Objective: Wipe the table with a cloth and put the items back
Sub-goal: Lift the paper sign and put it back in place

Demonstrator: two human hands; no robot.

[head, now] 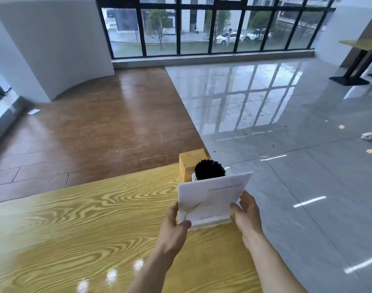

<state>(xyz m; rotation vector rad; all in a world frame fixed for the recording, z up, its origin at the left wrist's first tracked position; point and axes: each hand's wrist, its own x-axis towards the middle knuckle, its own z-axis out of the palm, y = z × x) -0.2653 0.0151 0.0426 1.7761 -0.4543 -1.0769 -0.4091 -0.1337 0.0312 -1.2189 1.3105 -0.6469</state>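
Sign stand (212,197) is gripped at both edges by left hand (176,225) and right hand (247,216); should be lowered upright onto surface (85,218) near wooden box (188,163).

One head view – looking forward and down, close over the table (75,225).

Both bare forearms reached forward; left hand (175,220) gripped with thumb in front, right hand (245,210) gripped opposite side, fingers curled, palms facing inward.
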